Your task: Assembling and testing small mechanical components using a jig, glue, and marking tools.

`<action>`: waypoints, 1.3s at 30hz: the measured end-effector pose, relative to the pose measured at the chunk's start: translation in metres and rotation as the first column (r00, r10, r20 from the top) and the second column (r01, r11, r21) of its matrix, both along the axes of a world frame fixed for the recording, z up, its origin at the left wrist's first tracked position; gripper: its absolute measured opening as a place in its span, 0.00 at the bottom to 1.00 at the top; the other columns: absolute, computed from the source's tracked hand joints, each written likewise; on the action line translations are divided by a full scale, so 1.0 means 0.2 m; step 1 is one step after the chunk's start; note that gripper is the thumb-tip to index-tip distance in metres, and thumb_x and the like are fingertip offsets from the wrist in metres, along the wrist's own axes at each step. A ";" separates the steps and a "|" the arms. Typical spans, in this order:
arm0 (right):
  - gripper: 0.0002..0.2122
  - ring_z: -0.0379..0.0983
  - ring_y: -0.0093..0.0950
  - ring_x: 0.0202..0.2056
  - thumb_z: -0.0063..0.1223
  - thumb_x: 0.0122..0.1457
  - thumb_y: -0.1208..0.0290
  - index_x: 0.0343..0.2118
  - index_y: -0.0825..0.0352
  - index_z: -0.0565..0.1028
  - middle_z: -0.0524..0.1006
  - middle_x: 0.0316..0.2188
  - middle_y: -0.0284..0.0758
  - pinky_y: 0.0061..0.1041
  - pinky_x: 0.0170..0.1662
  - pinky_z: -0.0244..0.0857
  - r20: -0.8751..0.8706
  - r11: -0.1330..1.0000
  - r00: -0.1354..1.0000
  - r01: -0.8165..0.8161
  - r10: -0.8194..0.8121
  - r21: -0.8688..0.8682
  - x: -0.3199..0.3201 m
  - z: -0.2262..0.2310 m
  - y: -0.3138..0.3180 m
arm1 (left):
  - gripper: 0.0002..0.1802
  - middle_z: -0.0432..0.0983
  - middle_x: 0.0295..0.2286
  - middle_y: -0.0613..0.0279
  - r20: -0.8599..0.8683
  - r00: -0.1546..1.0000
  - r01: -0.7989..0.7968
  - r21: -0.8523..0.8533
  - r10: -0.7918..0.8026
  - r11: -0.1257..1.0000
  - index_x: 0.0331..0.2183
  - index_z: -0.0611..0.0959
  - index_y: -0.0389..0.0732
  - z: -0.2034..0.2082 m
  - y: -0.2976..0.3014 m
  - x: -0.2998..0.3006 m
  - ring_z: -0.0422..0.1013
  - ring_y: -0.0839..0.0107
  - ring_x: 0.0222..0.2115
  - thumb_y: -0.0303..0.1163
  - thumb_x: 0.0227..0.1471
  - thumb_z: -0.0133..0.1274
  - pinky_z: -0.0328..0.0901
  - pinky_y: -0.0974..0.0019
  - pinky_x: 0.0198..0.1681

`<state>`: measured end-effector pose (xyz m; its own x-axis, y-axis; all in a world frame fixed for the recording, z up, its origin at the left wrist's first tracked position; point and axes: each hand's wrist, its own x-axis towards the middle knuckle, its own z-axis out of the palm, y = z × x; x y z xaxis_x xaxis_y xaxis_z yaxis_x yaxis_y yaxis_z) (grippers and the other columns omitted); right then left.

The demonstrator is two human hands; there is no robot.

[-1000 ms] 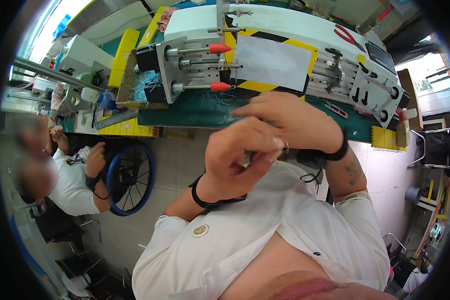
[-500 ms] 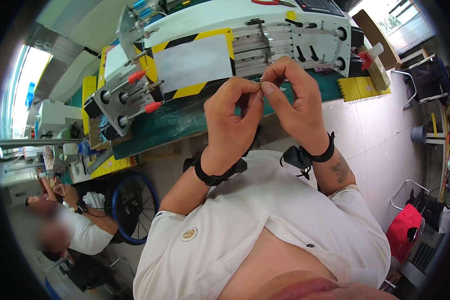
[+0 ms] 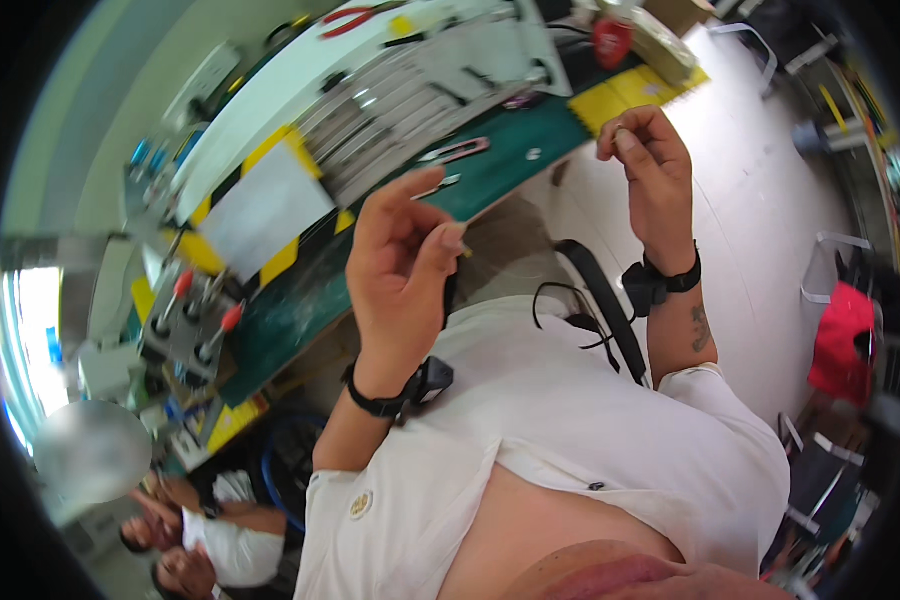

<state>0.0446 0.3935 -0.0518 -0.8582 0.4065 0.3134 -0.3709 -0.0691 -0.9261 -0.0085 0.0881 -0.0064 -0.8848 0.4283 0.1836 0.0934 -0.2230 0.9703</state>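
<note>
My left hand (image 3: 398, 275) is raised over the near edge of the green bench top (image 3: 315, 318). Its thumb and index finger stand apart, while the other fingers curl loosely. A tiny yellowish speck shows by the thumb, too small to name. Off to the right, above the floor, my right hand (image 3: 652, 180) is closed in a pinch; whatever sits between its fingertips is too small to make out. A utility knife with a pinkish handle (image 3: 462, 150) lies on the bench beyond my left hand, with a small white piece (image 3: 533, 154) to its right.
Behind the bench edge stands a machine with metal rails (image 3: 375, 110) and a white plate (image 3: 270, 215) edged in yellow-black tape. Red-handled pliers (image 3: 358, 18) lie at the back. A red bottle (image 3: 611, 42) stands back right. People sit at lower left; a red bag (image 3: 842, 340) is at right.
My hands have come apart from a shared pinch: the left moved left and its fingers opened, the right moved right, still pinched. My view has turned, and the knife has come into sight.
</note>
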 end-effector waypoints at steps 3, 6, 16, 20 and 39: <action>0.02 0.77 0.25 0.40 0.57 0.76 0.77 0.47 0.67 0.78 0.82 0.37 0.32 0.28 0.49 0.73 0.043 0.934 0.937 0.339 -0.345 0.114 0.24 -0.11 0.48 | 0.22 0.80 0.36 0.66 0.020 0.997 0.073 -0.099 -0.071 0.992 0.63 0.82 0.35 -0.09 0.09 -0.04 0.72 0.82 0.31 0.26 0.72 0.64 0.68 0.76 0.35; 0.01 0.81 0.26 0.34 0.59 0.73 0.77 0.43 0.66 0.80 0.85 0.32 0.34 0.30 0.43 0.77 -0.070 0.342 0.532 0.633 -0.844 0.694 0.43 -0.20 0.92 | 0.19 0.79 0.36 0.68 0.019 0.984 0.176 -0.256 -0.177 0.950 0.61 0.85 0.36 -0.16 0.21 -0.09 0.71 0.82 0.32 0.24 0.72 0.63 0.67 0.76 0.37; 0.01 0.86 0.41 0.34 0.62 0.68 0.77 0.40 0.67 0.81 0.87 0.34 0.42 0.36 0.43 0.80 -0.188 0.251 0.599 0.571 -0.778 0.781 -0.06 -0.54 1.49 | 0.26 0.79 0.32 0.53 -0.444 0.783 0.131 -0.566 -0.435 0.814 0.63 0.88 0.43 -0.47 0.87 -0.47 0.71 0.63 0.29 0.18 0.67 0.61 0.69 0.62 0.39; 0.01 0.86 0.44 0.35 0.62 0.69 0.78 0.39 0.67 0.80 0.86 0.34 0.43 0.38 0.41 0.80 -0.229 0.239 0.620 0.578 -0.750 0.781 -0.20 -0.59 1.58 | 0.25 0.78 0.34 0.48 -0.418 0.746 0.056 -0.736 -0.518 0.674 0.63 0.88 0.44 -0.43 0.93 -0.49 0.75 0.48 0.34 0.20 0.68 0.59 0.70 0.52 0.40; 0.08 0.84 0.26 0.38 0.56 0.73 0.81 0.50 0.69 0.84 0.88 0.38 0.40 0.29 0.44 0.76 -0.013 0.648 0.918 0.289 -0.395 0.705 -0.03 -0.06 0.33 | 0.20 0.75 0.35 0.70 -0.155 0.955 0.176 -0.398 -0.255 0.901 0.62 0.87 0.40 -0.26 0.49 -0.30 0.68 0.77 0.36 0.23 0.73 0.59 0.67 0.71 0.45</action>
<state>0.0393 0.4600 -0.0647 -0.7555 0.3987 0.5199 -0.1104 0.7047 -0.7009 -0.0690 0.1871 -0.0586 -0.7251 0.6757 0.1328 0.2838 0.1175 0.9517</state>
